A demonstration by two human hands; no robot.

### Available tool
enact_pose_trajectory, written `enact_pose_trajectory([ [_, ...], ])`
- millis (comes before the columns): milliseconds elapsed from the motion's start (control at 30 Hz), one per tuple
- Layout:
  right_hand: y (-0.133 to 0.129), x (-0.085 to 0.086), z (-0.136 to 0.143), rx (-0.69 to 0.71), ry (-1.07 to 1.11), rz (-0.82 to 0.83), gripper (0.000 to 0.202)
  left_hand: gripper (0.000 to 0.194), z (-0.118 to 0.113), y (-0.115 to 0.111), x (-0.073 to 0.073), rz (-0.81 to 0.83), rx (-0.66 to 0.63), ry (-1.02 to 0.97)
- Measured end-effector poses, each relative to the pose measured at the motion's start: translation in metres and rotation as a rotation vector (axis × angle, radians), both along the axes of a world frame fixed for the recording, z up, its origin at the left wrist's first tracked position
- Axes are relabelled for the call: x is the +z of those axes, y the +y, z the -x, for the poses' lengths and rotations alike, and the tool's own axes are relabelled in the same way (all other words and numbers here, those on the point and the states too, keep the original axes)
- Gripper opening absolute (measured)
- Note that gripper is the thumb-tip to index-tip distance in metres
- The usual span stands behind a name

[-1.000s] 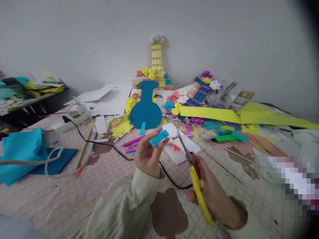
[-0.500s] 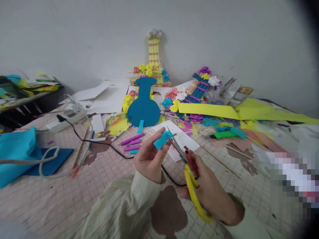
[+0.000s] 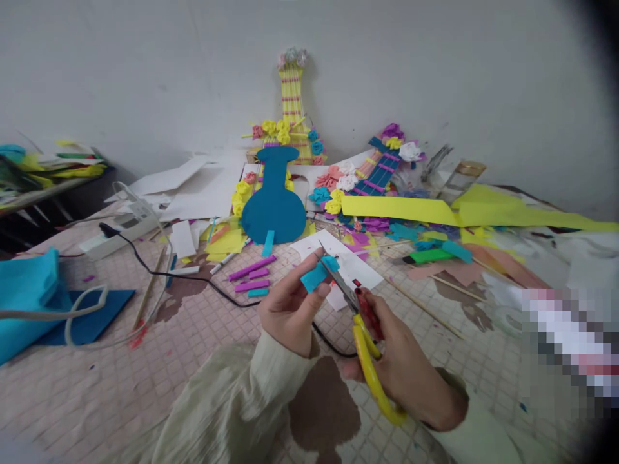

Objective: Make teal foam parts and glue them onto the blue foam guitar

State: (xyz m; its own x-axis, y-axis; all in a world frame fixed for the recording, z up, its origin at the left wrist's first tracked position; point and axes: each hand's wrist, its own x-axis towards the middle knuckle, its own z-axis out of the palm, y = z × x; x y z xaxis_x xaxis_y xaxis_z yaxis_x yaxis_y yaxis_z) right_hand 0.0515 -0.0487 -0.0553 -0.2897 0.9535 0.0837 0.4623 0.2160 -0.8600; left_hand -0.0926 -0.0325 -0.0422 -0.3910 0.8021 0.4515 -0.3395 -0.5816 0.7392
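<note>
Between the thumb and fingers of my left hand [image 3: 293,303] is a small light-blue piece of paper [image 3: 314,278]. My right hand [image 3: 403,367] grips a pair of scissors [image 3: 370,367] with yellow and red handles. Their blades reach across the upper right part of the paper, near my left fingertips. Beyond my hands stands a dark-blue guitar-shaped cutout [image 3: 274,212], with a light-blue strip [image 3: 268,243] at its lower edge. Purple strips [image 3: 252,268] and a short light-blue strip [image 3: 258,292] lie to the left of my left hand.
A black cable [image 3: 203,281] runs from a white power strip [image 3: 118,235] and passes behind my hands. Decorated paper guitars [image 3: 291,96] lean at the wall. Yellow sheets [image 3: 401,209], a green cutter [image 3: 430,256] and thin sticks [image 3: 425,308] lie on the right. Blue sheets [image 3: 29,283] are at left.
The scissor blades now lie further across the light-blue paper, and its upper corner stands apart from the larger part. The whole scene has shifted slightly left and up.
</note>
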Motion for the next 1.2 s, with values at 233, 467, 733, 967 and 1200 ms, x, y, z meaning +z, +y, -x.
enact_pose_trajectory([
  [233,0.0,0.006,0.001,-0.022,-0.037,-0.039,0.075,0.031,0.0,-0.002,-0.005,0.027,-0.041,0.033],
  [467,0.0,-0.003,-0.002,0.003,0.015,-0.014,0.078,0.03,0.0,0.0,-0.006,-0.014,0.101,0.085],
  [733,-0.001,0.001,-0.001,-0.003,0.01,0.007,0.076,0.029,0.001,0.0,-0.008,-0.017,0.073,0.109],
  [967,-0.003,0.008,0.001,-0.026,-0.022,0.014,0.071,0.03,0.001,0.001,-0.009,-0.064,0.047,0.103],
  [1200,-0.003,0.005,0.0,-0.025,0.021,0.037,0.073,0.033,0.001,0.001,-0.011,-0.082,0.029,0.105],
])
